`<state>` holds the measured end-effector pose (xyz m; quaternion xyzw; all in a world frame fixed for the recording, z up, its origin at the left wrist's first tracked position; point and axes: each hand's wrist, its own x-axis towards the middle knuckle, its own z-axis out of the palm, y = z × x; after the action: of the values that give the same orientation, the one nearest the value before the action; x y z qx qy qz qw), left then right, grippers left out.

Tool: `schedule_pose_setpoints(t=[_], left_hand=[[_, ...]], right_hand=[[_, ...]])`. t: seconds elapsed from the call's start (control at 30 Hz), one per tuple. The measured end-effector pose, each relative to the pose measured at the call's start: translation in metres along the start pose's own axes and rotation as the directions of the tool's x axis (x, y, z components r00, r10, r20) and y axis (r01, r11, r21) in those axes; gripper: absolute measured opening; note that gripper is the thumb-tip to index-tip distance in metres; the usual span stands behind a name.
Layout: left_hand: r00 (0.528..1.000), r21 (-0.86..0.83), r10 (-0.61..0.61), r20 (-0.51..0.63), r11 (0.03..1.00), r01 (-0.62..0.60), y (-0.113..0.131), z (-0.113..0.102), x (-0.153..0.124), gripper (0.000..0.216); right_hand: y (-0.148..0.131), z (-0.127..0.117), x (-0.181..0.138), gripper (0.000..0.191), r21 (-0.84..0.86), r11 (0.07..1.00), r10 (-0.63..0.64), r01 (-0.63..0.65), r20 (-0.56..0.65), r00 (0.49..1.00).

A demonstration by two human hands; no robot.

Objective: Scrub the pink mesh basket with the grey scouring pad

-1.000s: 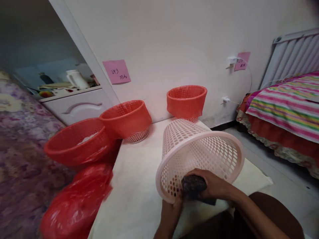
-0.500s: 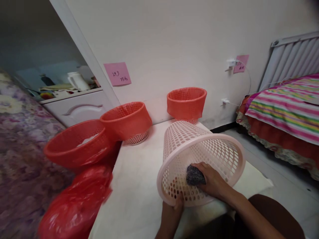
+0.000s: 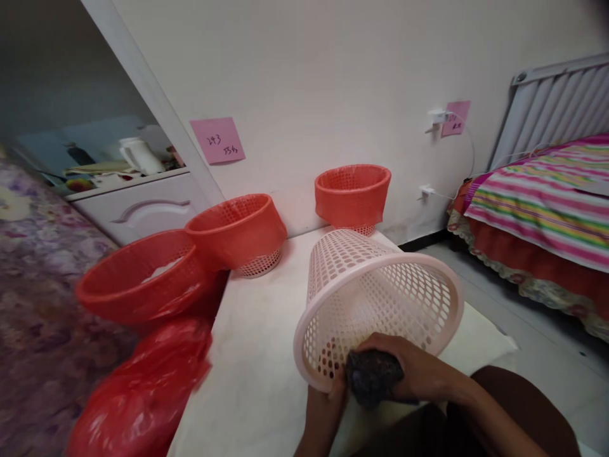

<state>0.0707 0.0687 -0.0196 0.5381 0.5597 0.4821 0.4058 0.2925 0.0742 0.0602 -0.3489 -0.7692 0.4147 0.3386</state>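
Observation:
A pale pink mesh basket (image 3: 380, 292) lies tilted on its side on the white table (image 3: 257, 355), its mouth turned toward me. My left hand (image 3: 328, 397) grips the lower rim of the basket from below. My right hand (image 3: 409, 371) is closed round a dark rough cloth (image 3: 373, 377) and presses it against the rim at the basket's mouth.
Three red-lined baskets stand along the table: one at back (image 3: 353, 193), one at centre left (image 3: 238, 228), one at left (image 3: 137, 273). A red plastic bag (image 3: 137, 393) lies at the table's left edge. A bed with a striped cover (image 3: 537, 197) is on the right.
My right hand pushed the dark cloth into the basket, then drew it back out to the rim. The basket stays tilted in my left hand.

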Motion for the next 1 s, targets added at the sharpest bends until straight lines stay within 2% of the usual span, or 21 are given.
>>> schedule_pose_setpoints(t=[0.1, 0.27, 0.4, 0.57, 0.8, 0.9, 1.0], left_hand=[[1.000, 0.008, 0.017, 0.013, 1.000, -0.017, -0.004, 0.000, 0.001, 0.069], [0.999, 0.011, 0.026, 0.024, 1.000, -0.026, -0.007, -0.001, 0.001, 0.065], [1.000, -0.007, 0.013, 0.006, 1.000, -0.013, -0.005, -0.001, 0.001, 0.064], [1.000, -0.020, -0.009, 0.001, 1.000, 0.009, 0.000, 0.000, 0.001, 0.060], [1.000, -0.034, -0.018, 0.010, 0.999, 0.018, -0.006, -0.001, 0.003, 0.060], [1.000, -0.036, -0.017, 0.010, 0.999, 0.017, -0.007, -0.001, 0.004, 0.061], [1.000, -0.044, -0.017, 0.009, 0.999, 0.018, -0.005, 0.000, 0.003, 0.059]], right_hand=[[0.006, 0.001, 0.000, 0.059, -0.083, 0.997, -0.015, 0.007, -0.094, 0.996], [0.014, 0.006, 0.000, 0.063, -0.225, 0.974, 0.015, -0.026, -0.048, 0.999], [0.011, 0.008, 0.001, 0.059, -0.209, 0.978, 0.006, -0.021, -0.070, 0.998], [-0.001, 0.017, -0.003, 0.061, -0.056, 0.998, -0.004, 0.003, -0.018, 1.000], [-0.006, 0.021, -0.007, 0.064, -0.155, 0.988, 0.013, -0.016, -0.020, 1.000], [0.000, 0.022, -0.016, 0.067, -0.200, 0.980, 0.011, -0.023, -0.062, 0.998], [0.011, 0.030, -0.035, 0.068, -0.261, 0.965, -0.007, -0.036, -0.164, 0.986]])
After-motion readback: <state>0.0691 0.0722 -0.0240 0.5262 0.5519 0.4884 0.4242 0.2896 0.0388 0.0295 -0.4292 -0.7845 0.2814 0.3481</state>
